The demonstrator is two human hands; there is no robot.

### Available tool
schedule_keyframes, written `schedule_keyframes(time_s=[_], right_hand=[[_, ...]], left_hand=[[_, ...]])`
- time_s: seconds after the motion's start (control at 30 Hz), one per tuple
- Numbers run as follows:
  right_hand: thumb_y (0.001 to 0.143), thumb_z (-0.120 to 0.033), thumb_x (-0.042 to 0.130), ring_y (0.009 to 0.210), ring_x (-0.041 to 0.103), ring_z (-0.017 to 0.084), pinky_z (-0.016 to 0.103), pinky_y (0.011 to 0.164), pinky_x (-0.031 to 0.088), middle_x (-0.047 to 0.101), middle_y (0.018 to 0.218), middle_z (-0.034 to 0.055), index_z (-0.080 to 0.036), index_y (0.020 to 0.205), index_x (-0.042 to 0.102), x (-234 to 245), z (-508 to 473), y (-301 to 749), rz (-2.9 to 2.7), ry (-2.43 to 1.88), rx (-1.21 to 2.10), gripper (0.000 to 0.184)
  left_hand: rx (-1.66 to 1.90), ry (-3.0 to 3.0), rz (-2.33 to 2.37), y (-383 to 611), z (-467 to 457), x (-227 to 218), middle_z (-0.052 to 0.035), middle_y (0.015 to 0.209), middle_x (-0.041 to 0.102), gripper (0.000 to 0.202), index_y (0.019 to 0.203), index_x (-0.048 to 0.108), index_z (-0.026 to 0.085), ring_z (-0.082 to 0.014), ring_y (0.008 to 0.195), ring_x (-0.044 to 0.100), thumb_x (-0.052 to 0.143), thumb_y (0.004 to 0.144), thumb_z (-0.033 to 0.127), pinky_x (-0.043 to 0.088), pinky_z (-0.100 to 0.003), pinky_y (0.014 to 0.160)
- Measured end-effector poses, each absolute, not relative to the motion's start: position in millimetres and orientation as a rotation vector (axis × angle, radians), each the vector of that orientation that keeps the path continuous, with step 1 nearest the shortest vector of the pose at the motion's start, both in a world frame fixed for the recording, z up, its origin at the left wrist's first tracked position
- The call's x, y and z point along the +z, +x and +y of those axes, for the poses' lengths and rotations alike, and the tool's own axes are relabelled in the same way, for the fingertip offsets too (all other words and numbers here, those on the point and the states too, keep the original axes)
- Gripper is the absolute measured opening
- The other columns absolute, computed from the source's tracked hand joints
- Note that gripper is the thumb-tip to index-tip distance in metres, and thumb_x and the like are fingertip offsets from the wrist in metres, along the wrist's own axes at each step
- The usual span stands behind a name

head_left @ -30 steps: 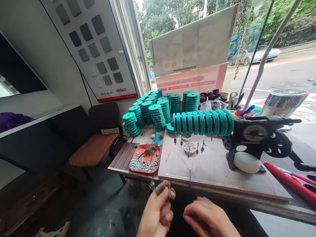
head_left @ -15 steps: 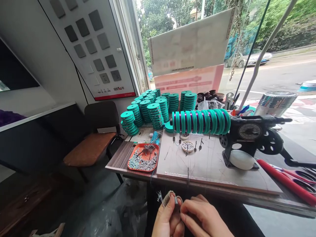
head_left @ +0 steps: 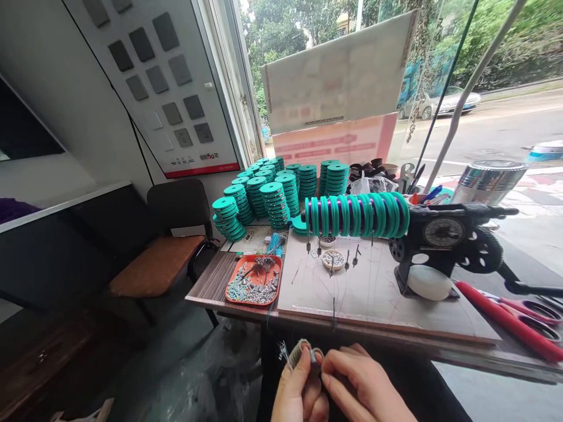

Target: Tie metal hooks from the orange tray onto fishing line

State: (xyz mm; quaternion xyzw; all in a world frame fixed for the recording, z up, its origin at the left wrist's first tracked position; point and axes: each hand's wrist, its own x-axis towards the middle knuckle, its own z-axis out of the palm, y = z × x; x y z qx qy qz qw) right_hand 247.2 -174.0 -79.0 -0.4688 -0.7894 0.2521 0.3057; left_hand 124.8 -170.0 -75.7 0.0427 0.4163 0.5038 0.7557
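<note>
Below the table's front edge, my left hand (head_left: 299, 391) pinches a small grey coiled piece with fine wire ends (head_left: 299, 353) between thumb and fingers. My right hand (head_left: 363, 388) is closed against it, its fingertips meeting the left thumb at the piece. What the right fingers pinch is too small to name. Above the hands, a row of green spools on a winder shaft (head_left: 356, 215) hangs over a pale work board (head_left: 396, 299), with thin lines and small weights dangling from it.
An orange tray of small metal parts (head_left: 254, 286) sits at the table's left front. Stacks of green spools (head_left: 272, 196) stand behind it. A black hand-crank winder (head_left: 448, 240), red-handled scissors (head_left: 519, 316) and a metal can (head_left: 488, 181) are on the right. A chair (head_left: 167, 258) stands to the left.
My hands have come together: the right hand moved left to meet the left at the coiled piece. The view shifted slightly, and the hands have barely moved in the last half second.
</note>
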Motion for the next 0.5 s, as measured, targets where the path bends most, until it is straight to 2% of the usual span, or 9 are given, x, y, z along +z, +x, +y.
schedule_keyframes(time_s=[0.13,0.3,0.5], right_hand=[[0.085,-0.020,0.042,0.059,0.053,0.013,0.025,0.061,0.038,0.058,0.063,-0.0018,-0.020,0.067,0.045,-78.2,-174.4,247.9,-2.095,-1.247,0.685,0.019],[0.085,-0.018,0.043,0.059,0.053,0.013,0.025,0.060,0.039,0.058,0.062,-0.0020,-0.020,0.066,0.045,-77.5,-174.8,247.5,-2.092,-1.249,0.650,0.019],[0.087,-0.019,0.045,0.057,0.053,0.013,0.022,0.055,0.041,0.058,0.062,-0.0029,-0.021,0.068,0.045,-86.3,-175.8,246.8,-2.046,-1.198,0.481,0.019]], left_hand=[[1.103,0.102,0.909,124.6,-170.1,-75.4,0.0039,0.044,0.061,0.041,0.061,0.065,0.011,0.0057,0.021,0.024,0.087,0.036,0.035,0.017,-0.009,0.024],[1.112,0.064,0.922,123.8,-170.0,-78.9,-0.0014,0.060,0.070,0.043,0.068,0.065,0.013,0.0062,0.022,0.025,0.088,0.036,0.031,0.018,-0.009,0.025],[1.138,0.128,0.902,127.2,-172.5,-83.5,0.0062,0.041,0.057,0.038,0.061,0.063,0.013,0.0055,0.021,0.024,0.086,0.039,0.035,0.016,-0.009,0.025]])
